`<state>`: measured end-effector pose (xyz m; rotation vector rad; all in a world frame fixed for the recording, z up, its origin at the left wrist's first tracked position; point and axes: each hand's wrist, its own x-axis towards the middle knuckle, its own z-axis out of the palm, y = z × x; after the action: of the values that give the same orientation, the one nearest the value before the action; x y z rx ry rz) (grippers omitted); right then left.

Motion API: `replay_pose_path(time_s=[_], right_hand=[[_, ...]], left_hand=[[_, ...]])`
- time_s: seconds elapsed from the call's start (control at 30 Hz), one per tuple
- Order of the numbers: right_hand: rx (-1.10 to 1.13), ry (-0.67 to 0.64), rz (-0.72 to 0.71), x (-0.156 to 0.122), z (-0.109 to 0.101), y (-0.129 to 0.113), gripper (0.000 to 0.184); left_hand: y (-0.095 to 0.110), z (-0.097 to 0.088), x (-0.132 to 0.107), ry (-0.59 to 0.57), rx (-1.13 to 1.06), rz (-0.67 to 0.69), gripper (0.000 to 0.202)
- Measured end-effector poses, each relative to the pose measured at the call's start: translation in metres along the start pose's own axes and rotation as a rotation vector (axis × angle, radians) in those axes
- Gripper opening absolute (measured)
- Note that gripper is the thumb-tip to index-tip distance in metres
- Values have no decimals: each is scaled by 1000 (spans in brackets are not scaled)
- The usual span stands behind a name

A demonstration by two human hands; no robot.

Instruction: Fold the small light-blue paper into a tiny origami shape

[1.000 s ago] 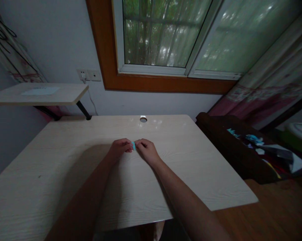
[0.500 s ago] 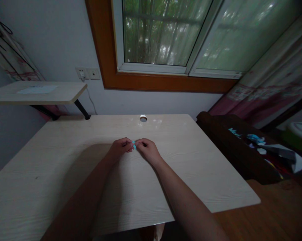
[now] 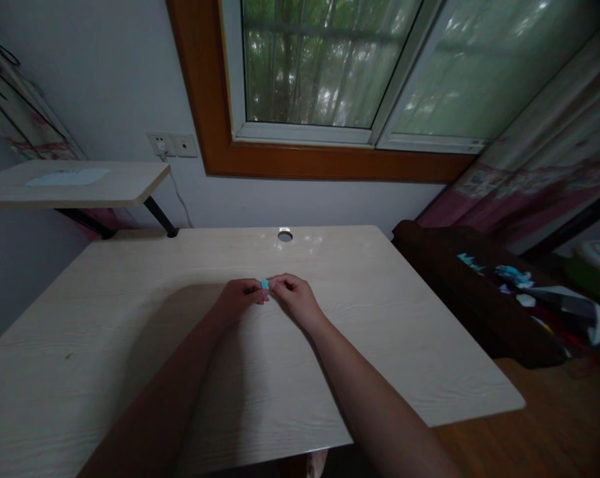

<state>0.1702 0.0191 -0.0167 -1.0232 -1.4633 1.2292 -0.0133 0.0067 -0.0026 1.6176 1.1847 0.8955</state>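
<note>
Both hands meet over the middle of the pale table (image 3: 131, 318), left hand (image 3: 237, 297) and right hand (image 3: 294, 297) equally close, fingertips pinching a tiny blue piece (image 3: 265, 284) held between them.

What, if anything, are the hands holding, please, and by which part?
A small blue piece, pinched at opposite sides by fingers of the left hand and right hand.

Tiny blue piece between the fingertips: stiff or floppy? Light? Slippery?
Probably very light: the blue piece is far smaller than the left hand and right hand pinching it. Likely thin and bendable, though too small to confirm. On the smooth desk it may slide rather than roll.
</note>
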Motion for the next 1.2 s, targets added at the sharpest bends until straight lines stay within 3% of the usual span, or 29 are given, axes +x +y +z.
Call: replay_pose_path(time_s=[0.17, 0.57, 0.73, 1.2], right_hand=[[14, -54, 25, 0, 1, -3, 26], [12, 15, 35, -2, 3, -4, 21], [10, 58, 39, -1, 2, -4, 19], [12, 41, 45, -1, 1, -3, 23]], left_hand=[[-7, 0, 1, -19, -110, -20, 21], [-8, 2, 0, -32, -163, 9, 21], [-5, 2, 1, 22, -195, 17, 19], [1, 1, 0, 69, -63, 34, 23]])
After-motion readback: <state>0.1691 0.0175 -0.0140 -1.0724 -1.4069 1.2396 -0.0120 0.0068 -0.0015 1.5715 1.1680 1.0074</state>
